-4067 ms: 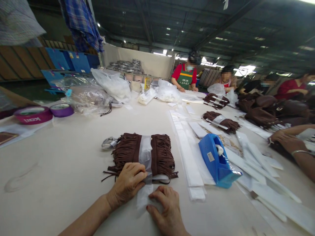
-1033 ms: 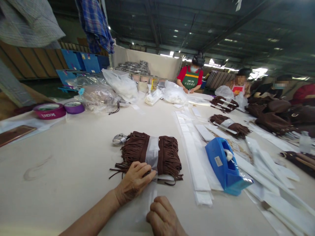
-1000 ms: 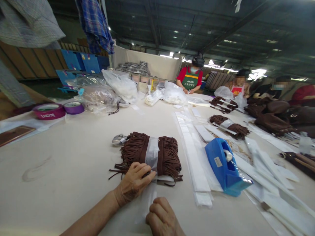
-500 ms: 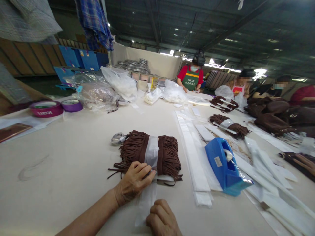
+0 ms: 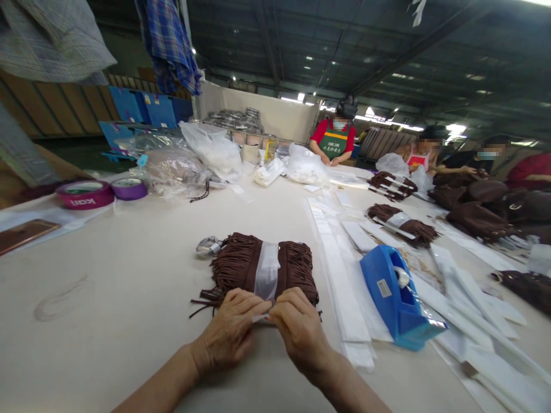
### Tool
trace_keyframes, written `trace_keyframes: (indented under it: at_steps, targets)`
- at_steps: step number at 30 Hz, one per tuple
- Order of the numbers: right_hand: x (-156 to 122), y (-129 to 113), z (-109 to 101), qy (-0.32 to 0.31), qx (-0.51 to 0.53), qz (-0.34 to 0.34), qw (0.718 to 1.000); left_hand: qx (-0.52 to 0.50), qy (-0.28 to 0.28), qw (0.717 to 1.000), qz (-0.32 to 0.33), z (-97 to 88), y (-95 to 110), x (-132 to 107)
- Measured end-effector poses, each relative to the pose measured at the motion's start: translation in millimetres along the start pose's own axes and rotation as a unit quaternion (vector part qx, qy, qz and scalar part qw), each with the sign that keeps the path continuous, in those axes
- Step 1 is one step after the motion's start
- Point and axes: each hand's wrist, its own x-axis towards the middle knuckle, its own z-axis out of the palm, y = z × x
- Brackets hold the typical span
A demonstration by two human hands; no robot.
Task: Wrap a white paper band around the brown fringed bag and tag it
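A dark brown fringed bag [image 5: 236,264] lies on the table in front of me, with a translucent plastic strip [image 5: 267,272] across its middle. At the bag's near edge my left hand [image 5: 230,327] is closed, its fingers pressing on the strip. Close beside it, my right hand [image 5: 299,330] pinches the strip's loose end, a pale bit of which shows between the two hands. A wrapped metal piece [image 5: 209,246] rests at the bag's far left corner. What lies under my fingers is hidden.
A blue tape dispenser [image 5: 398,298] stands at right, beside long white strips [image 5: 340,275]. Wrapped fringed bags [image 5: 402,223] and a pile of brown bags [image 5: 486,201] lie beyond. Tape rolls [image 5: 86,195] and a phone [image 5: 28,235] are at left. Co-workers [image 5: 333,140] stand across the table.
My right hand has moved up from the table's near side to the bag's front edge, bringing the strip's loose end up with it. My left hand has stayed at the bag.
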Motion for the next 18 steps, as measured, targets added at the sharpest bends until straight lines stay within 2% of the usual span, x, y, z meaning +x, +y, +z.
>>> trace_keyframes:
  at_steps: [4,7,10,13,18]
  targets:
    - [16.1,24.6,6.9,-0.011,0.0,0.059,0.998,-0.026,0.079,0.991,-0.102,4.4,-0.5,-1.8]
    - [19.7,38.3,14.9,-0.029,-0.012,0.121,0.992,-0.014,0.123,0.983,-0.132,11.9,-1.8,-0.7]
    - [18.0,44.9,23.4,-0.044,-0.053,0.166,0.984,-0.001,0.151,0.979,-0.137,17.5,-1.1,1.4]
    - [15.4,46.4,29.8,-0.054,-0.103,0.182,0.976,0.035,0.173,0.976,-0.131,19.8,0.3,2.7]
    - [15.7,44.4,33.5,-0.074,-0.143,0.211,0.964,0.127,0.147,0.98,-0.048,18.5,0.3,3.3]
